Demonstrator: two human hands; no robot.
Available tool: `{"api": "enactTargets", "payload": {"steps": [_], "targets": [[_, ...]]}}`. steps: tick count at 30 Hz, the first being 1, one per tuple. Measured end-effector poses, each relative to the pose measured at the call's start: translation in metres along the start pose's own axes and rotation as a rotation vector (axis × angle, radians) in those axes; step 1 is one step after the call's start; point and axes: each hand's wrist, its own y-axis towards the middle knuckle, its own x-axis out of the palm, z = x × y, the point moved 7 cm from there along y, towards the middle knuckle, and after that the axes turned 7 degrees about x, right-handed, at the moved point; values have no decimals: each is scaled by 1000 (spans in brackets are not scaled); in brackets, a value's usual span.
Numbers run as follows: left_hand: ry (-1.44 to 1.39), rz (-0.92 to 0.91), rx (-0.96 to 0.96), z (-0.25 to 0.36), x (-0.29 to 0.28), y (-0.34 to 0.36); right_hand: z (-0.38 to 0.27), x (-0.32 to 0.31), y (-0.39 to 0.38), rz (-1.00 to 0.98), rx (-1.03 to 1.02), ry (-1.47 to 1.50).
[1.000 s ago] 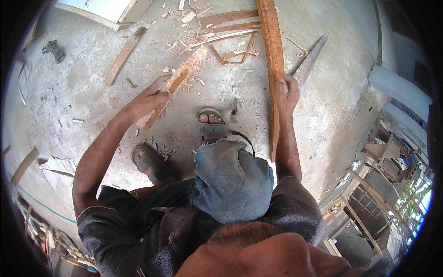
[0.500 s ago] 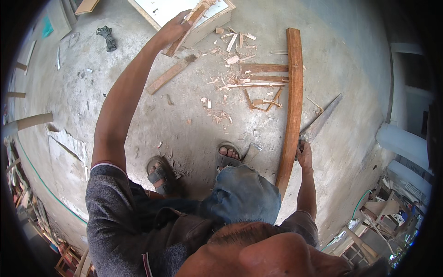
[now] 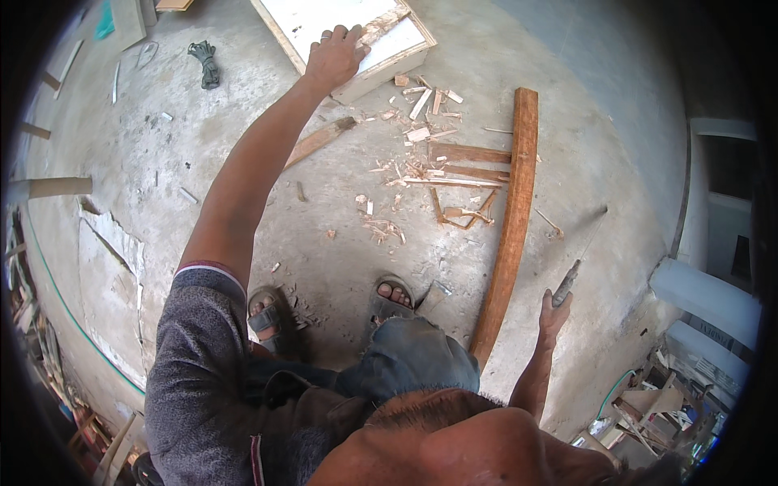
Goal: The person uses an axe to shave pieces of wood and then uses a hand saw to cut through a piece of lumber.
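Observation:
My left hand (image 3: 332, 57) is stretched far forward over a white framed panel (image 3: 324, 20) on the concrete floor. It grips the near end of a rough wooden strip (image 3: 385, 23) that lies across the panel. My right hand (image 3: 553, 314) is low at the right, closed around the handle of a long thin blade (image 3: 567, 279) that points up and away. Just left of that hand, a long curved reddish plank (image 3: 512, 219) runs from near my knee toward the far side.
Wood chips and split slats (image 3: 442, 166) litter the floor ahead of my sandalled feet (image 3: 393, 296). A short board (image 3: 320, 142) lies under my left arm, with a coil of dark cord (image 3: 207, 61) further left. Stacked timber and frames (image 3: 648, 405) crowd the lower right.
My left arm swung the wooden strip up and forward onto the white panel. My right hand let go of the curved plank and now holds the blade's handle. The view has tilted forward.

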Motion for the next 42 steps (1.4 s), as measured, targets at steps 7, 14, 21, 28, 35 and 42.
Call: {"api": "enactTargets", "payload": {"steps": [7, 14, 21, 28, 35, 42], "targets": [[77, 61, 81, 6, 10, 34, -188, -40, -54, 354, -591, 165], [90, 86, 25, 25, 11, 38, -357, 96, -43, -132, -898, 280], [109, 66, 41, 36, 8, 41, -412, 174, -42, -157, -1045, -231], [62, -30, 109, 41, 17, 41, -395, 179, -64, -214, -999, -237], [-8, -40, 60, 32, 20, 48, -449, 207, -33, -309, -768, -360], [-100, 32, 49, 38, 13, 43, -461, 187, -21, -290, -749, -356]]}}
